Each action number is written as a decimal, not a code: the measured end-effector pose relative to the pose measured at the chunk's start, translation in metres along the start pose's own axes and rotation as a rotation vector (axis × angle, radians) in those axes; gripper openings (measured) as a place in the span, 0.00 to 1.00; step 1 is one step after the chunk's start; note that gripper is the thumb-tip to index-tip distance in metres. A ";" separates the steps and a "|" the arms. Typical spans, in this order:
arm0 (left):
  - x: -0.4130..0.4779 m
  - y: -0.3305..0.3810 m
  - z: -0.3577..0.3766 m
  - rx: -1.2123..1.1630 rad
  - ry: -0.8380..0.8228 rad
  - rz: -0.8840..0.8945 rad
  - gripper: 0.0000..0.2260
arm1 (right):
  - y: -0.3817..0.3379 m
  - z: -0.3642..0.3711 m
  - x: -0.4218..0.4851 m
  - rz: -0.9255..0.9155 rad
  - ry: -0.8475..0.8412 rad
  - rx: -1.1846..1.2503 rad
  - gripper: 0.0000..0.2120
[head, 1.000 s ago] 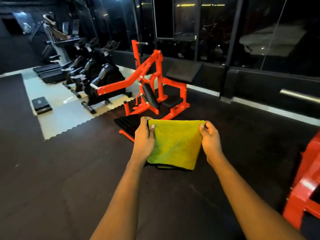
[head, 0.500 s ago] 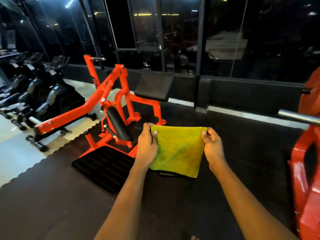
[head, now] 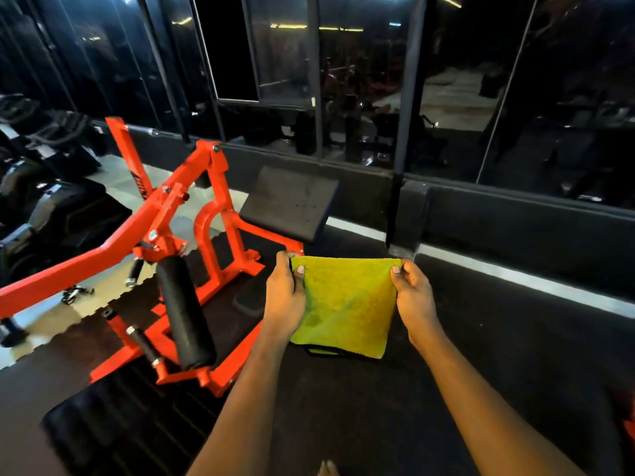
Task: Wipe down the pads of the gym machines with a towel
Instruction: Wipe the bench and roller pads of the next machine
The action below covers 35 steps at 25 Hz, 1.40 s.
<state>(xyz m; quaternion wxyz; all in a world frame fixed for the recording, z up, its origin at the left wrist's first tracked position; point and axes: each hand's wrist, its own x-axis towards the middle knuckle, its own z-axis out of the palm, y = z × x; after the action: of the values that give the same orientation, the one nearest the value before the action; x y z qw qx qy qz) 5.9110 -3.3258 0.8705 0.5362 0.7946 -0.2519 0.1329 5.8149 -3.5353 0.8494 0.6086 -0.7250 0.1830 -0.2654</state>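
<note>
Left hand [head: 285, 297] and right hand [head: 414, 297] pinch top corners of towel [head: 345, 307]; soft, light, limp. Flat pad [head: 290, 204] just beyond hands, unwiped.

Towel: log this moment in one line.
towel: held spread | left hand: grips left edge | right hand: grips right edge | flat pad: untouched
</note>
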 end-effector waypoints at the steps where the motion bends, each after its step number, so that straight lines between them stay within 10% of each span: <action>1: 0.027 -0.017 0.020 -0.009 0.004 -0.003 0.04 | 0.011 0.004 0.037 0.000 0.003 -0.009 0.08; 15: 0.394 -0.190 0.228 0.054 0.093 -0.082 0.06 | 0.108 0.065 0.504 -0.012 -0.089 -0.030 0.09; 29: 0.570 -0.339 0.346 0.204 0.410 -0.599 0.06 | 0.217 0.181 0.831 0.005 -0.547 -0.235 0.10; 35: 0.639 -0.411 0.402 0.512 0.162 -0.668 0.29 | 0.232 0.254 0.919 0.027 -0.638 -0.226 0.08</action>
<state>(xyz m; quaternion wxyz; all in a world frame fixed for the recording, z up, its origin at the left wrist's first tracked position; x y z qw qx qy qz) 6.6458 -3.7376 0.6989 0.3532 0.9270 0.1033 0.0724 6.7104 -3.9211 0.7413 0.5544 -0.8319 0.0211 0.0049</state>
